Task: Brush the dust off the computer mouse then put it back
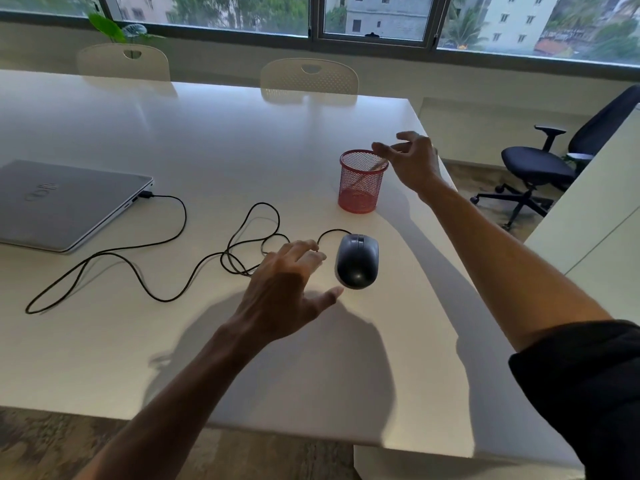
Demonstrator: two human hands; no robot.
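A dark grey wired computer mouse (357,260) lies on the white table (173,341). Its black cable (166,233) loops left to a shut grey laptop (59,202). My left hand (291,292) hovers just left of the mouse, fingers spread, thumb tip near the mouse's front edge, holding nothing. Behind the mouse stands a red mesh cup (362,181) with a thin wooden brush handle (367,173) leaning inside it. My right hand (412,161) is at the cup's right rim, fingers loosely apart around the handle's top; I cannot see whether they grip it.
The table's right edge runs close past the cup and my right arm. Two pale chairs (308,76) stand at the far side of the table. A black office chair (540,168) stands on the floor to the right, beside a white counter (588,220).
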